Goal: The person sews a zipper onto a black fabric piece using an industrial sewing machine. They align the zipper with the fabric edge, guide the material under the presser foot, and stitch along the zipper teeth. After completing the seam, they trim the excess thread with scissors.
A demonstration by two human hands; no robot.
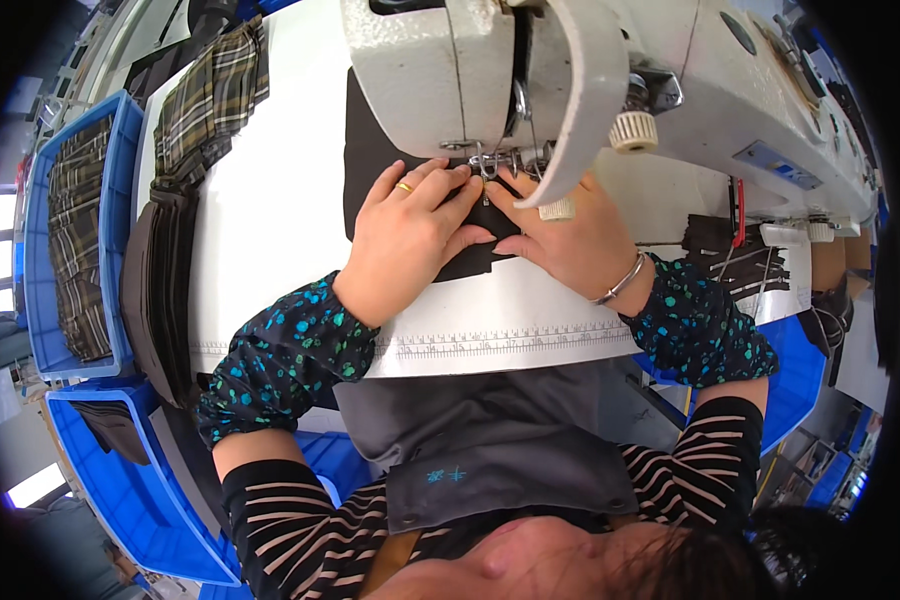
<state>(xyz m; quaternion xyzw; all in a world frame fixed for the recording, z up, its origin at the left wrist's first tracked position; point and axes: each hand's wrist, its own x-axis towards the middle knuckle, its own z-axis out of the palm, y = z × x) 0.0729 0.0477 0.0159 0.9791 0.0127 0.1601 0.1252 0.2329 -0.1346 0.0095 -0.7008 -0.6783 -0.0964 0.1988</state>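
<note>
Apparently to hold the cloth [368,140] flat, left hand [407,228] and right hand [573,232] press, grips open, at eight and four o'clock from the foot [486,166].

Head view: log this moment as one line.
left hand: laid on dark cloth | right hand: on same cloth, near presser foot | sewing machine: over cloth | left side: plaid pieces in blue bin

near-black fabric [368,140], white sewing machine [710,90], brown plaid cloth [210,95], blue-spotted sleeve covers [290,350]
</note>
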